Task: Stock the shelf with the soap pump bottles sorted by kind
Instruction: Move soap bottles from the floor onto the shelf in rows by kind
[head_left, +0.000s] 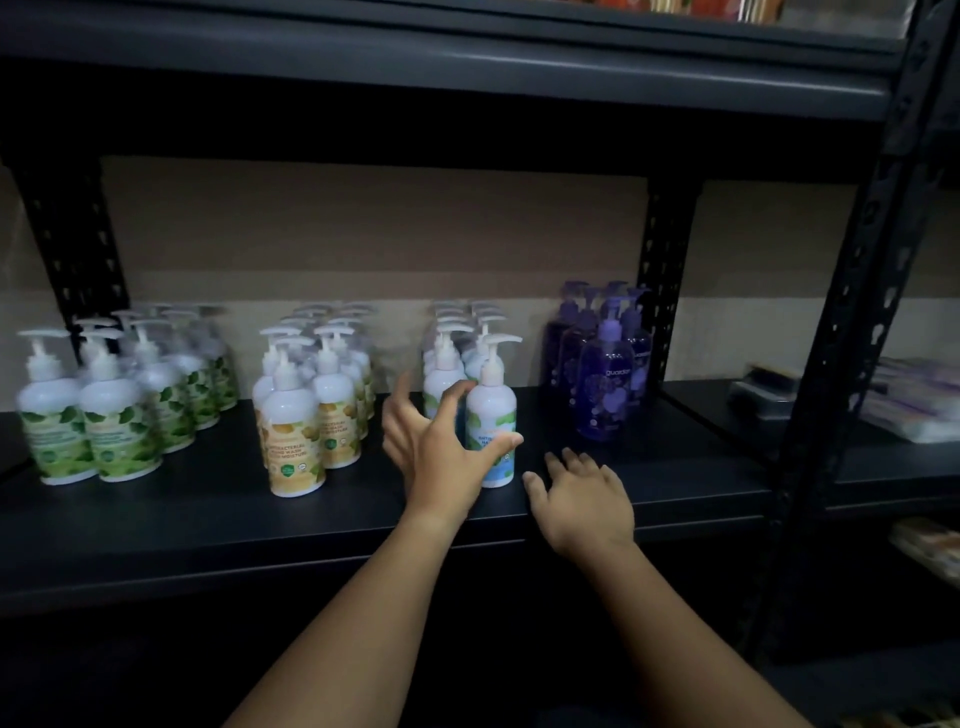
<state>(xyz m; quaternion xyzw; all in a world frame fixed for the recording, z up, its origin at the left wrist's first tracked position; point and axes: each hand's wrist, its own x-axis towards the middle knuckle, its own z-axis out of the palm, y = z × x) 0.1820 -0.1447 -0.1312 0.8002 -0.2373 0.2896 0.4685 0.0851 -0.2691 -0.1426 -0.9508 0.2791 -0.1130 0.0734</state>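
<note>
Four groups of pump bottles stand on the dark shelf. White bottles with green leaf labels are at the left. Yellow-labelled ones are left of centre. Blue-and-green-labelled ones stand right of centre, and purple bottles at the right. My left hand is spread wide in front of the blue-labelled group, its thumb touching the front bottle's label and its fingers apart from the bottles. My right hand rests flat on the shelf, between the blue-labelled and purple groups.
A black upright post stands behind the purple bottles, and a thicker post closes the bay at the right. The neighbouring shelf holds flat packets. Another shelf board hangs overhead.
</note>
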